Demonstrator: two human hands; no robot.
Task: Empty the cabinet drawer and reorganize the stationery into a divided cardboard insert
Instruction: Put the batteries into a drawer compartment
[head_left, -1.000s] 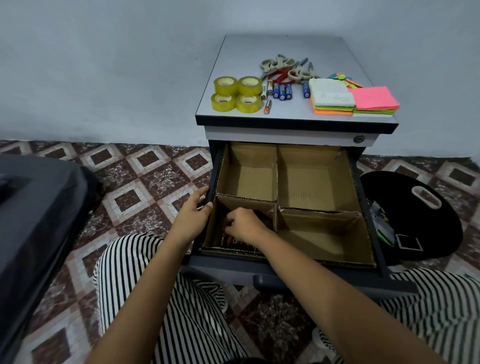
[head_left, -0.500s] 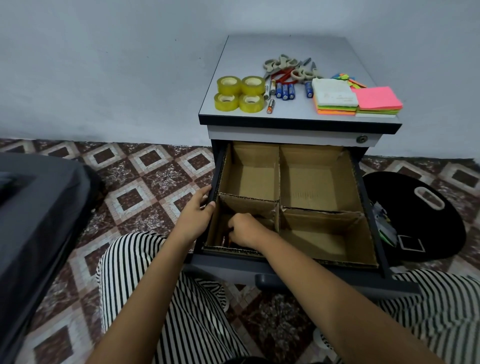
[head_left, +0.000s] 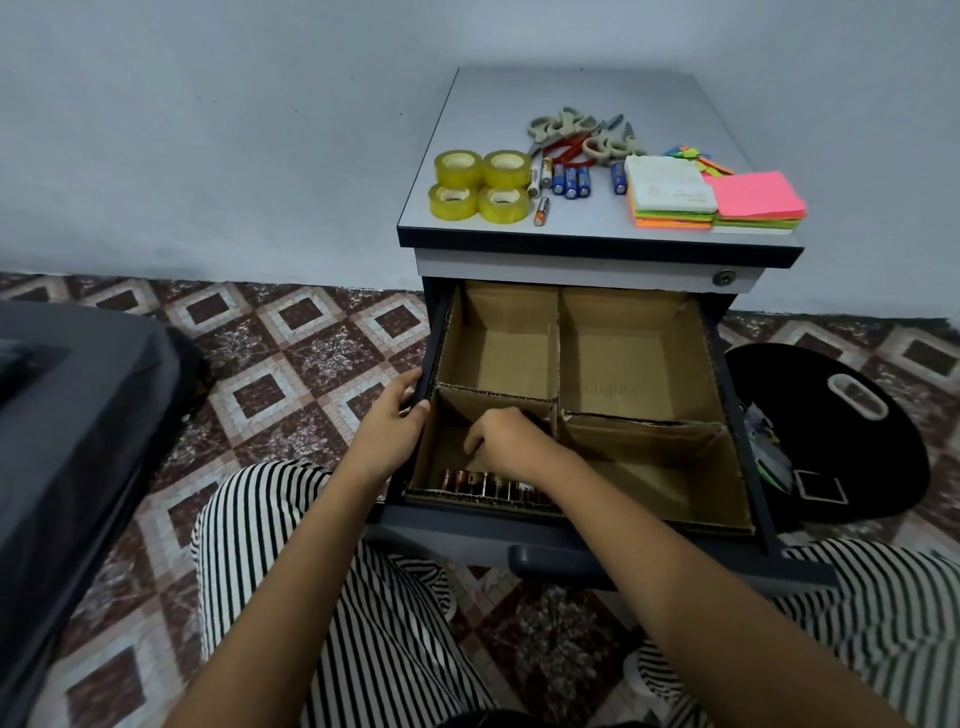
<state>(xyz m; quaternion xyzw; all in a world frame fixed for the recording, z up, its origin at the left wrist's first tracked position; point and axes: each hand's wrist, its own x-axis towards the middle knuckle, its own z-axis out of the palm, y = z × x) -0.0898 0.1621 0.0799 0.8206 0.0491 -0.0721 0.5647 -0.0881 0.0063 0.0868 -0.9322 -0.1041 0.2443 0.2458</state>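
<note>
Over the last second your right hand (head_left: 511, 441) has drawn back a little from the front wall of the near-left compartment. That uncovered a row of batteries (head_left: 488, 486) lying side by side along that wall. The fingers curl downward into the compartment, and I cannot tell whether they hold another cell. Your left hand (head_left: 389, 431) has stayed put, gripping the left rim of the drawer (head_left: 571, 551) with the thumb against the cardboard insert (head_left: 558, 358).

This suggests you are in the filling stage: 1 of the 4 compartments has stock, and the other 3 show only bare cardboard.

Most of the stationery waits on the cabinet's tabletop (head_left: 571, 88):
- 4 tape rolls (head_left: 480, 184) at the left
- scissors (head_left: 571, 135) behind
- loose blue batteries (head_left: 571, 182) in the middle
- sticky notes (head_left: 717, 200) at the right

You sit on a patterned tile floor (head_left: 291, 364) in front of a plain pale wall (head_left: 208, 130). A black round bag (head_left: 831, 441) lies to the right of the drawer, and a dark grey bulk (head_left: 78, 415) sits at your left.
</note>
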